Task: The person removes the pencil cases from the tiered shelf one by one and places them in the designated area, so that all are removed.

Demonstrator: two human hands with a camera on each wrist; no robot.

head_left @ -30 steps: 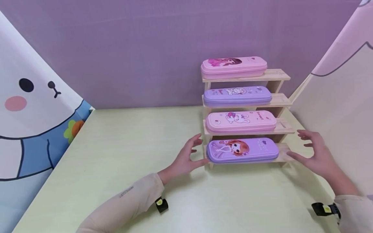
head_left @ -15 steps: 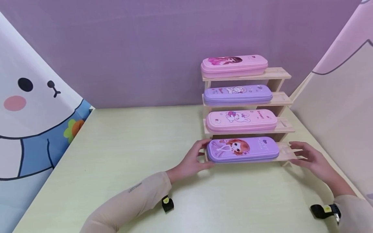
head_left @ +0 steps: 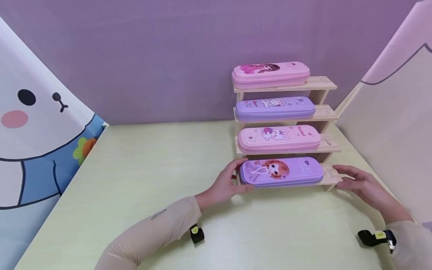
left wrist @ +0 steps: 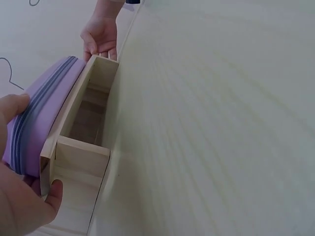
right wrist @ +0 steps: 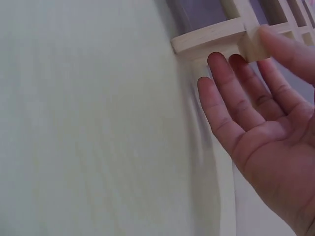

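A stepped wooden stand point(head_left: 332, 170) carries one zipped pencil case per step. The lowest case is purple with a red-haired doll print point(head_left: 300, 172). My left hand point(head_left: 224, 183) grips its left end, the thumb across the front; in the left wrist view that thumb point(left wrist: 17, 105) lies on the zipper side and a fingertip point(left wrist: 55, 191) touches the shelf's end. My right hand point(head_left: 364, 185) holds the right end of the bottom step; the right wrist view shows its thumb point(right wrist: 285, 46) on the wood and the fingers curving below.
Above sit a pink bunny case point(head_left: 280, 138), a lilac case point(head_left: 276, 108) and a pink doll case point(head_left: 270, 75). The stand is on a pale table point(head_left: 162, 161), close to the purple back wall point(head_left: 152, 63) and a right-hand panel point(head_left: 388, 123).
Both hands have closed in on the bottom step: the left moved right onto the purple pencil case's end, the right moved left to the step's end. The stand and cases keep their places.
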